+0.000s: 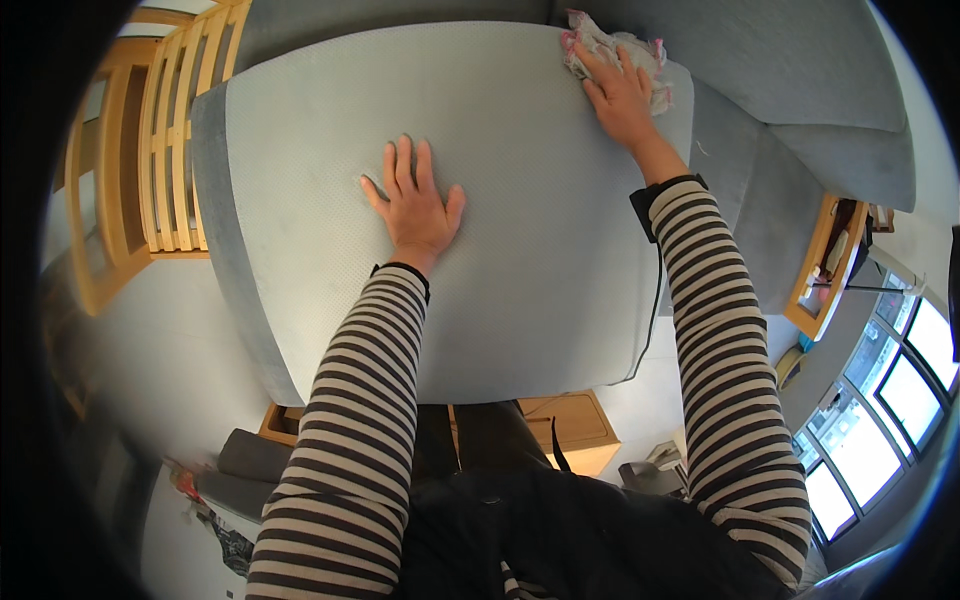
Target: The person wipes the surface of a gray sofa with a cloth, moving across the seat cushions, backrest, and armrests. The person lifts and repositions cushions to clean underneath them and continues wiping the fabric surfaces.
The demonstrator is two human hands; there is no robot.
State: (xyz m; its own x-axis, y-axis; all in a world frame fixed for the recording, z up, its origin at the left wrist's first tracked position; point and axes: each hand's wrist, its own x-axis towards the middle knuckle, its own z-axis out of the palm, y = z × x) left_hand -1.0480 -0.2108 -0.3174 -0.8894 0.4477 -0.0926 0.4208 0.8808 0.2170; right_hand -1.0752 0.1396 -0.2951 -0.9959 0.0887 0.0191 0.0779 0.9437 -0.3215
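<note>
A large grey sofa cushion (510, 247) lies in front of me, its pale dotted-fabric face up and a smoother grey side panel showing at the left. My left hand (418, 210) rests palm down near the middle of that face, fingers spread, with nothing in it. At the far right corner my right hand (621, 97) presses on a crumpled whitish cloth (651, 54) with pink frayed edges. The cloth sits bunched under my fingers, and part of it is hidden by them. A thin black cable (654, 322) runs down from the right sleeve cuff along the cushion's side.
Grey sofa backrests (810, 60) stand behind and to the right, with a grey seat (772, 202) beside the cushion. A slatted wooden frame (180, 135) is at the left. Near my legs stands a wooden cabinet (577, 427). A wooden tray table (814, 300) holds small things by the windows.
</note>
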